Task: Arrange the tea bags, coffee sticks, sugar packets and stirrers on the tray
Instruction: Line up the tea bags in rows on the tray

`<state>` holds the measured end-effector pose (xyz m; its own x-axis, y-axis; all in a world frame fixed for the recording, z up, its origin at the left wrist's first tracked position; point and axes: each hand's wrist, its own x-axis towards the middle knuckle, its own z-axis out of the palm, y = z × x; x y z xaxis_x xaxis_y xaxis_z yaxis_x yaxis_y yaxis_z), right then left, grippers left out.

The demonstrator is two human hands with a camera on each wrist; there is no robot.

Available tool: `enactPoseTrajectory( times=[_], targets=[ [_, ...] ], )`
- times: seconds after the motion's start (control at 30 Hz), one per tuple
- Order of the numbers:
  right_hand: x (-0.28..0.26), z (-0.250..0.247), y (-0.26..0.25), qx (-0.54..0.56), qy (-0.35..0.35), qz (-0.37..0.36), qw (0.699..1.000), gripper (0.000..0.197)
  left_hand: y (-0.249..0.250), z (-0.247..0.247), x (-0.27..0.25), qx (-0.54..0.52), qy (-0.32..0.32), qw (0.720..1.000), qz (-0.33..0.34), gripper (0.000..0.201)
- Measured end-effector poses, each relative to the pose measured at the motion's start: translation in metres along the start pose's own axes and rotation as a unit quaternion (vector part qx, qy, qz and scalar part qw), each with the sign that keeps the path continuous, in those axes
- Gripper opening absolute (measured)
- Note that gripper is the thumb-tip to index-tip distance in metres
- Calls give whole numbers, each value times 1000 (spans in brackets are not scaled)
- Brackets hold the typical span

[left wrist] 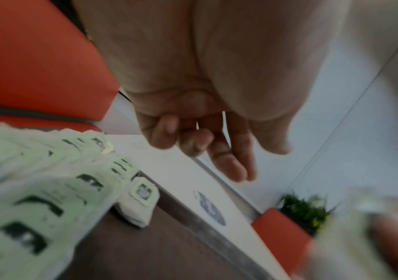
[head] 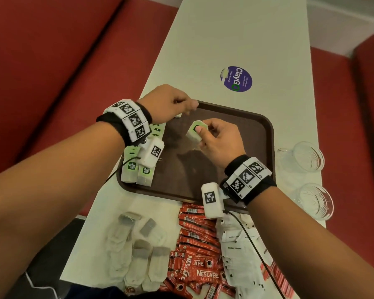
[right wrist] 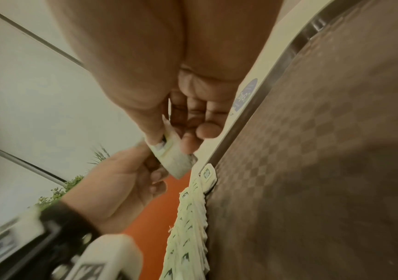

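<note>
Tea bag (head: 195, 132) between right hand (head: 219, 140) thumb and fingers (right wrist: 190, 141).

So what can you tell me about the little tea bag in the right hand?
The tea bag is a small, pale, papery packet with a green square label printed dark in the middle. The right hand pinches it between thumb and fingers, tilted, in the air above the brown tray. It touches nothing else. The right wrist view shows it thin and flat, seen edge-on.
</note>
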<state>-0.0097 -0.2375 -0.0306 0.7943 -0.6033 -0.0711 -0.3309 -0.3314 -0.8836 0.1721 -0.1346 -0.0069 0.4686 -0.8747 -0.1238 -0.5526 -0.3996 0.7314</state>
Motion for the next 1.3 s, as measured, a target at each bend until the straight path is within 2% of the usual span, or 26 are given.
enactPoseTrajectory(
  times=[0.07,0.17,0.27,0.33,0.4,0.5,0.57,0.63,0.77,0.9,0.97,1.13,1.3],
  targets=[
    [1,-3,-2,27,5,-3,1000,9,5,2,-16,-29,-43,998,20,38],
    [0,-3,-4,55,-5,-1,998,6,3,10,-24,14,-55,998,40,15],
    [-2,-2,4,57,-22,31,998,14,-6,14,-16,44,1,999,2,5],
    [-6,-6,12,-41,-78,44,995,25,-18,10,-4,79,78,991,-71,9],
    [-16,-11,14,-169,-196,44,965,32,-30,5,8,104,112,978,-142,15],
    [-33,-13,14,-259,-340,65,902,35,-40,4,27,150,69,967,-193,13],
    [-42,-11,14,-294,-389,66,871,36,-39,9,37,186,33,961,-203,25],
    [-48,-8,13,-319,-414,63,850,35,-39,15,46,193,32,956,-219,29],
    [-55,-4,9,-345,-420,50,838,26,-45,19,53,208,61,944,-250,33],
    [-57,-3,8,-351,-412,49,840,23,-43,20,52,227,75,942,-234,28],
    [-58,-3,8,-351,-413,51,839,23,-39,22,54,228,68,947,-215,24],
    [-57,-1,8,-355,-407,54,840,21,-33,30,54,252,26,947,-195,38],
    [-58,0,8,-362,-409,58,836,20,-32,29,51,248,16,950,-191,33]
  ],
)
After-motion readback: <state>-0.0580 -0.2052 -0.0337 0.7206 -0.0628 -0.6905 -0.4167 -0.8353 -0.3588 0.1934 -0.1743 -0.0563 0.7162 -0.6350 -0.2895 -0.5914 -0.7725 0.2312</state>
